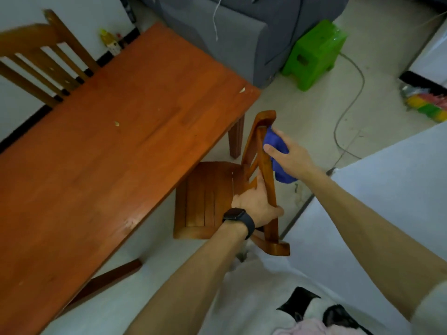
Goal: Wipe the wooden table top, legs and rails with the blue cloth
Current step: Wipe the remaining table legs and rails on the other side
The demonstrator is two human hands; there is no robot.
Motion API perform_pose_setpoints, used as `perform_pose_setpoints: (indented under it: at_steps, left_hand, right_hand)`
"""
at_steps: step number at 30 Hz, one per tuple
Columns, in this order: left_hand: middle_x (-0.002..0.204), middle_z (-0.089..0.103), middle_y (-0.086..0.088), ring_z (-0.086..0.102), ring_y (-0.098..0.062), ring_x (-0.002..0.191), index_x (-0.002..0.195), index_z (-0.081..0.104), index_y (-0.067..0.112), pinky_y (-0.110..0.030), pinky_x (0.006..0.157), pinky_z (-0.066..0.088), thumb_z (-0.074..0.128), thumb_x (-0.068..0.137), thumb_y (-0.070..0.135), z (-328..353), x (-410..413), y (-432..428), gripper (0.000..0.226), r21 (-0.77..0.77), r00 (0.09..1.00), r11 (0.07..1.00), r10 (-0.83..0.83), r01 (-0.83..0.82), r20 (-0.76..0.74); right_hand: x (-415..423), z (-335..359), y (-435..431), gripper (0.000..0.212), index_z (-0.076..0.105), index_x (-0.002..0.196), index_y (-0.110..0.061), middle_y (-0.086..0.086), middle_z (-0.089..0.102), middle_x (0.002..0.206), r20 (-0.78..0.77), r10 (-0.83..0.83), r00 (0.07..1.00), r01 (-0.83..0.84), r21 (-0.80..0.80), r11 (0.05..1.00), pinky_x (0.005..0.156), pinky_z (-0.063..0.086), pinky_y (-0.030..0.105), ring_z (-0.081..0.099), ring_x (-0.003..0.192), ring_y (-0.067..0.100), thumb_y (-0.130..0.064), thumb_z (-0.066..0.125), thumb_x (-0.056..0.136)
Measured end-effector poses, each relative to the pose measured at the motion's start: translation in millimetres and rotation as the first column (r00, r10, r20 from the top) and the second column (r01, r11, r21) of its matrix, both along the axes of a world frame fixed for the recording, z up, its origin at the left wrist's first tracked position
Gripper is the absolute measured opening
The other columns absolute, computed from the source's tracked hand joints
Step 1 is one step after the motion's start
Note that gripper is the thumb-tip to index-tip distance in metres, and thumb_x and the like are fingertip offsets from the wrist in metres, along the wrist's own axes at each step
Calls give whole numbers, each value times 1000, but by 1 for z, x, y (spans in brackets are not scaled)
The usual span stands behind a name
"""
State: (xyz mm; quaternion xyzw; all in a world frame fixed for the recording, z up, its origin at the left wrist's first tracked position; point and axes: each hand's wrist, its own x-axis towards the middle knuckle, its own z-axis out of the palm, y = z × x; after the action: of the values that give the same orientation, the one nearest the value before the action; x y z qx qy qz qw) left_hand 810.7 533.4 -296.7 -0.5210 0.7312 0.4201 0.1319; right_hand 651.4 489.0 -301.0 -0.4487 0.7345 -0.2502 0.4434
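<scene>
My right hand (291, 158) presses the bunched blue cloth (278, 153) against the chair's backrest (262, 151); my left hand (256, 204) grips its top rail nearer me. The wooden table (108, 146) stretches away on the left, crumbs scattered on top.

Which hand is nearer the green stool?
Right. The right hand, holding the blue cloth against the chair back, is closer to the green stool; the left hand grips the chair frame lower down.

Chair back (260, 151) blocking directly before both grips, desk (108, 146) edge close left of them, open floor (302, 122) beyond, green stool (314, 54) farther off
</scene>
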Motion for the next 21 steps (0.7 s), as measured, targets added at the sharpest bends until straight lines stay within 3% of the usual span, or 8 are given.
perform_pose_setpoints:
  at_steps: [5,8,11,13,16,19,21]
  left_hand:
    - [87,55,8,61,-22,88,150,-18,34,-47,93,46,65,76,58,2,41,-1,115,22,999,999,-38,37,34]
    - [95,57,6,61,-23,94,152,-15,31,-44,94,43,68,75,58,2,74,4,117,-2,989,993,-118,119,85]
    - [94,53,3,58,-21,86,153,-11,31,-33,73,46,69,79,55,4,99,6,111,68,988,990,-128,122,84]
    - [107,60,1,61,-21,91,154,10,32,-32,66,51,67,81,58,6,110,5,96,108,997,993,-54,48,51]
    - [121,65,0,63,-20,104,140,46,31,-37,83,57,54,89,60,14,116,-12,59,88,984,980,180,-180,-3]
    - [134,59,-1,58,-24,116,142,47,32,-40,92,52,44,97,49,19,104,-38,48,-103,950,947,309,-303,48]
    - [137,56,-2,56,-26,117,144,45,31,-41,92,52,40,100,44,18,91,-59,46,-197,919,914,379,-355,105]
  right_hand:
    - [25,-5,8,62,28,151,-35,-4,48,145,-15,78,997,-78,-10,997,95,35,24,49,128,18,-51,51,96]
    - [45,-10,18,64,28,150,-35,-8,45,145,-8,119,993,-119,-24,993,91,36,24,49,115,9,-53,53,94]
    - [61,-22,28,65,31,147,-31,-10,45,142,65,154,986,-150,-65,987,93,41,24,50,113,4,-53,57,92]
    - [56,-36,31,64,33,143,-35,-9,49,140,53,201,978,-196,-85,977,98,46,33,54,117,9,-61,56,90]
    - [30,-44,17,65,43,138,-30,-9,59,128,-10,313,950,-313,-79,946,91,45,27,58,113,12,-72,46,88]
    - [1,-47,-6,53,53,130,-20,-9,63,97,-141,518,844,-528,-42,848,67,38,12,59,82,7,-57,48,92]
    - [-26,-55,-32,45,48,135,-28,-8,64,103,-206,688,696,-692,63,719,67,40,17,58,81,6,-48,52,95]
